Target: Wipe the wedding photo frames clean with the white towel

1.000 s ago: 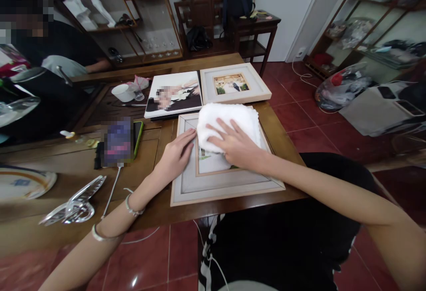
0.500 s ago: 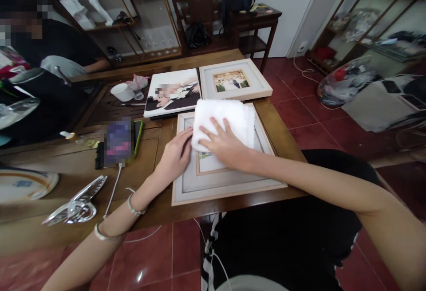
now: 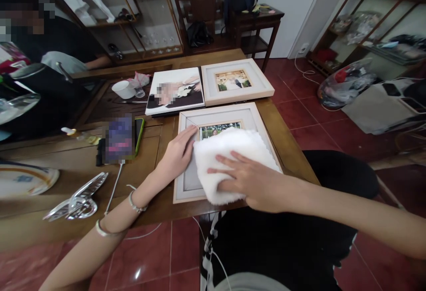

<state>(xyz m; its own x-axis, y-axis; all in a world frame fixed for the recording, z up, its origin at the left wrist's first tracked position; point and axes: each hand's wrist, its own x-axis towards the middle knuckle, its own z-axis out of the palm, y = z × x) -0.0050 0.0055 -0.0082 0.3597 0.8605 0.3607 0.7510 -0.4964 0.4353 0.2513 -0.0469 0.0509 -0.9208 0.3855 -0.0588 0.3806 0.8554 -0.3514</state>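
Observation:
A picture frame [image 3: 189, 195] with a pale wooden border lies flat near the table's front corner. My left hand [image 3: 179, 151] rests on its left side, fingers stretched toward the upper left of the inner photo [image 3: 213, 130]. Across the lower part of the frame is a folded fluffy white cloth [image 3: 213, 158]. My right hand [image 3: 244, 178] presses down on this cloth with its fingers spread and moves it. The cloth hides most of the photo and the frame's lower right, and its near edge reaches the table's edge.
Behind lie a second framed picture [image 3: 266, 90] and a photo panel [image 3: 156, 108]. Left on the table are a phone with a green case [image 3: 140, 135], a cable, a shiny metal ornament [image 3: 81, 204] and a white cup [image 3: 123, 89]. Another person [image 3: 63, 38] sits at the far left.
My right hand has drawn the white cloth toward me and slightly right, uncovering the top of the photo. My left hand has stayed on the frame's left side.

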